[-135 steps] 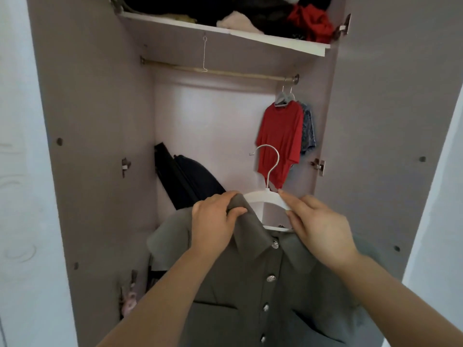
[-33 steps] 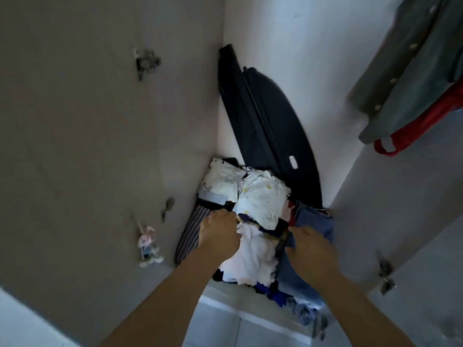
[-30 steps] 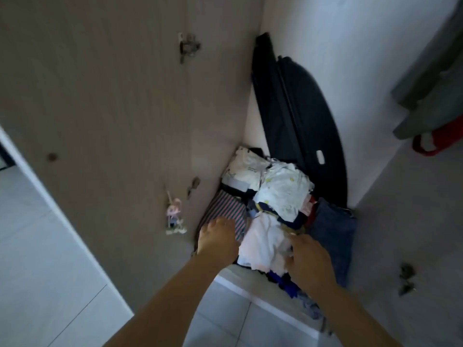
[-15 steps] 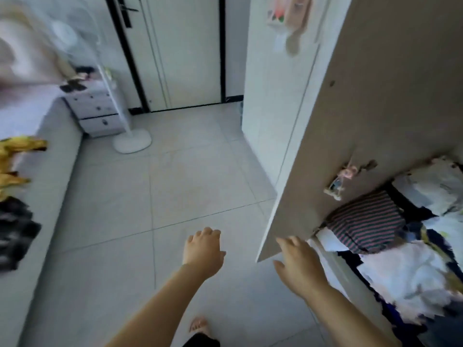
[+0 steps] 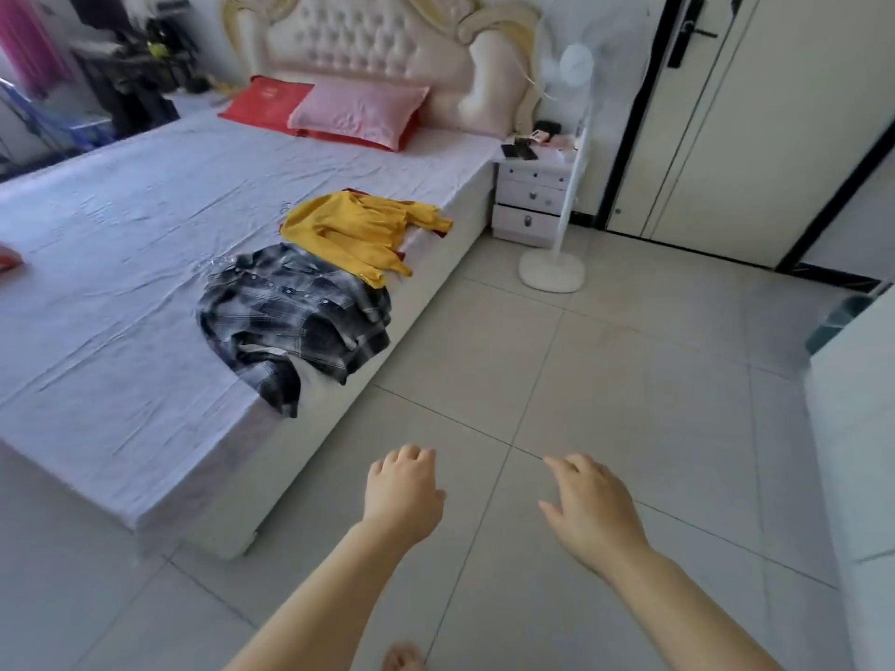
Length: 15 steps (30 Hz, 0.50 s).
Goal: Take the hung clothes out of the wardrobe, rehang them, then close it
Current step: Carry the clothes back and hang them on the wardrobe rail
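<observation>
A dark plaid shirt (image 5: 295, 317) lies crumpled near the bed's right edge, one sleeve hanging over the side. Just behind it lies a yellow top (image 5: 358, 230). Both rest on the bed (image 5: 121, 263) with its pale sheet. My left hand (image 5: 402, 491) and my right hand (image 5: 588, 510) hover over the tiled floor in front of me, fingers relaxed and holding nothing. They are well short of the clothes. The wardrobe's white edge (image 5: 852, 452) shows at the far right; its inside is out of view.
A white standing fan (image 5: 562, 186) and a white bedside cabinet (image 5: 532, 196) stand beside the bed's head. A closed door (image 5: 717, 113) is at the back right. Pink and red pillows (image 5: 353, 111) lie by the headboard. A small bin (image 5: 838, 322) sits at the right.
The view swung from the wardrobe's bottom pile round to the bed. Both hands left the folded clothes pile and now hang empty over the floor.
</observation>
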Each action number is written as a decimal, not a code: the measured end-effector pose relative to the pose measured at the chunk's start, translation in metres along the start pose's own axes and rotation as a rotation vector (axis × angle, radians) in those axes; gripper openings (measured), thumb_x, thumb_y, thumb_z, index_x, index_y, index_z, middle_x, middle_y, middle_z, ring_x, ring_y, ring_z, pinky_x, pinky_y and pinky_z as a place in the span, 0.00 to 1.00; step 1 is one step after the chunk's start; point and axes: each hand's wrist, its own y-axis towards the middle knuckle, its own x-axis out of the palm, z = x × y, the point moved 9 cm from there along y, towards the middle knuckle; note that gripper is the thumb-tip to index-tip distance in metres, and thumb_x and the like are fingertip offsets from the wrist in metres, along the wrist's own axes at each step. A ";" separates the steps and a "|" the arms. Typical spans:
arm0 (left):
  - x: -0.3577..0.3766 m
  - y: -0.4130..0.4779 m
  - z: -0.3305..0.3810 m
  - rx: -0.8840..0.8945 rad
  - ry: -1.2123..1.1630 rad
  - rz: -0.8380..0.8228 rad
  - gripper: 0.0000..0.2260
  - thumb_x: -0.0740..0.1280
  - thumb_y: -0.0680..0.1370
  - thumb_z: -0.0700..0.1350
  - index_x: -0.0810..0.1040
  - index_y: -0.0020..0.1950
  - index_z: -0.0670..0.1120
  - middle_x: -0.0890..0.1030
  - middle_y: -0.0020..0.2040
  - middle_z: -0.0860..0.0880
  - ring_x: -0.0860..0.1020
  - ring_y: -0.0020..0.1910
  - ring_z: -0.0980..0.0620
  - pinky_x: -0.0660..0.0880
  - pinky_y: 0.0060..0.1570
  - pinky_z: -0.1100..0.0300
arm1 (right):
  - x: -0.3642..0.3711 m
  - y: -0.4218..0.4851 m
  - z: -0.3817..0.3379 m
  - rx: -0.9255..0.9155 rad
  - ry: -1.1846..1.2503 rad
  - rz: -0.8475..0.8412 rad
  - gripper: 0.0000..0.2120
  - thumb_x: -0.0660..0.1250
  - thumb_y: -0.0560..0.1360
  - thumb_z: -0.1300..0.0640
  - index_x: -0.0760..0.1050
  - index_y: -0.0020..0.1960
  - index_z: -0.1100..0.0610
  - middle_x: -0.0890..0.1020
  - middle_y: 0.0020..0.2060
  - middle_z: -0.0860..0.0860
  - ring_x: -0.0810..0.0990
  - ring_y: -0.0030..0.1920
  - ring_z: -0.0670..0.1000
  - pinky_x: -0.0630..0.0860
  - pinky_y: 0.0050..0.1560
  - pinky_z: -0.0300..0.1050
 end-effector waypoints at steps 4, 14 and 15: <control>-0.035 0.050 -0.066 -0.102 -0.015 0.063 0.19 0.62 0.77 0.52 0.66 0.66 0.48 0.69 0.65 0.49 0.67 0.65 0.47 0.62 0.63 0.55 | -0.008 0.085 -0.055 -0.102 -0.018 -0.004 0.24 0.59 0.77 0.47 0.61 0.71 0.51 0.71 0.62 0.49 0.70 0.62 0.52 0.66 0.60 0.43; -0.088 0.161 -0.158 -0.285 -0.097 0.131 0.18 0.62 0.77 0.51 0.67 0.66 0.48 0.70 0.64 0.49 0.67 0.64 0.47 0.62 0.62 0.55 | -0.014 0.257 -0.145 -0.312 -0.039 -0.069 0.24 0.59 0.77 0.47 0.60 0.72 0.51 0.69 0.64 0.49 0.68 0.64 0.52 0.65 0.62 0.44; -0.091 0.173 -0.165 -0.310 -0.108 0.130 0.18 0.62 0.77 0.52 0.68 0.65 0.48 0.70 0.64 0.49 0.67 0.64 0.47 0.62 0.62 0.55 | -0.013 0.276 -0.153 -0.342 -0.050 -0.080 0.25 0.59 0.77 0.47 0.59 0.72 0.51 0.69 0.64 0.49 0.67 0.64 0.51 0.64 0.63 0.44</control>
